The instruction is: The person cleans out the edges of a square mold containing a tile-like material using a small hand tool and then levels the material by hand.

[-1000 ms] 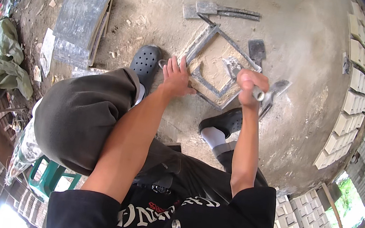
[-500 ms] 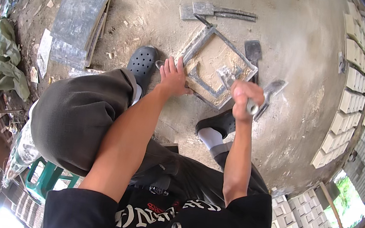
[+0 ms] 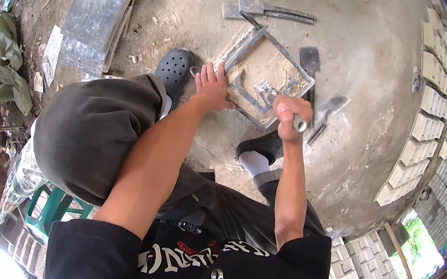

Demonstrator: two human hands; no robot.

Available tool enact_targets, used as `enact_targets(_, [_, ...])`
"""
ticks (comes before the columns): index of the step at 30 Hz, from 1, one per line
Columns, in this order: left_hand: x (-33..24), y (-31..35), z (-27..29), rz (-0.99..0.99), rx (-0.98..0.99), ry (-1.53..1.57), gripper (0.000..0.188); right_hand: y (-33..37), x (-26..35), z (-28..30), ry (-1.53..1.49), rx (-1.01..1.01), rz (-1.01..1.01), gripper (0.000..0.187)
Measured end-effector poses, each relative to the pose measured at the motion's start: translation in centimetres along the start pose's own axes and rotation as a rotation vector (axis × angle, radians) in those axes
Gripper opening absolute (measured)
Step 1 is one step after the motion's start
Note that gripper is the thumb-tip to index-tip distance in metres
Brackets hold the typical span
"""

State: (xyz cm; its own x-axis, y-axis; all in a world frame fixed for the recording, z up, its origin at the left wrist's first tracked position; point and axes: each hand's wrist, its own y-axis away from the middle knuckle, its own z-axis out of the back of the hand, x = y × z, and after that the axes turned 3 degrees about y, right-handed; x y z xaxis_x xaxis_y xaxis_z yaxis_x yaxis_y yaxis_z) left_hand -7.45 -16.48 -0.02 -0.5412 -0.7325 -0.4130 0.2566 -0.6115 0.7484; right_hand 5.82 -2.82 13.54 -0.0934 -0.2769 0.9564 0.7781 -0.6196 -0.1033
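A square metal mould frame (image 3: 238, 54) lies on the ground, turned cornerwise, with pale sandy mix (image 3: 269, 60) inside it. My left hand (image 3: 211, 87) rests on the frame's left corner, fingers stretched out and apart. In my right hand (image 3: 292, 115) is a trowel, closed round its handle. The trowel's flat blade (image 3: 265, 90), smeared with pale mix, points into the near part of the frame, above a dark metal strip (image 3: 248, 96) there. Whether the blade touches the mix, I cannot tell.
Flat tools (image 3: 275, 12) lie beyond the frame; a dark scraper (image 3: 310, 60) and another trowel (image 3: 330, 109) lie right of it. Dark boards (image 3: 95, 13) are stacked at left. Rows of pale blocks (image 3: 430, 111) line the right side. A green stool (image 3: 51, 209) stands lower left.
My right hand has moved slightly left with the trowel, bringing its blade further over the mould. My left hand keeps its place on the frame corner. The whole view has shifted slightly.
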Motion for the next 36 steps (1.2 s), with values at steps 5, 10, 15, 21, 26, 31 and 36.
enact_targets(5, [-0.2,0.1,0.3,-0.015,-0.016,0.003,0.141,0.5,0.9,-0.9,-0.019,-0.011,0.085,0.035])
enact_targets(10, [0.0,-0.1,0.1,0.007,-0.005,-0.008,0.142,-0.9,0.3,-0.7,-0.04,0.09,-0.023,0.038])
enact_targets(15, [-0.2,0.1,0.7,-0.009,0.026,0.022,0.14,-0.5,0.4,-0.9,0.001,0.146,0.102,0.033])
enact_targets(21, [0.1,0.2,0.8,0.02,0.043,0.016,0.139,-1.5,1.6,-0.6,-0.001,0.206,0.077,0.037])
enact_targets(26, [-0.6,0.3,1.1,0.01,0.054,0.012,0.139,-0.6,-0.2,-1.1,-0.004,0.151,0.018,0.033])
enact_targets(31, [0.0,0.3,0.9,0.012,0.038,0.038,0.139,-1.6,1.2,-1.0,-0.038,0.12,0.016,0.032])
enact_targets(36, [-0.5,-0.1,0.8,-0.011,0.028,0.05,0.139,-1.5,-1.0,-3.6,0.009,-0.008,0.175,0.03])
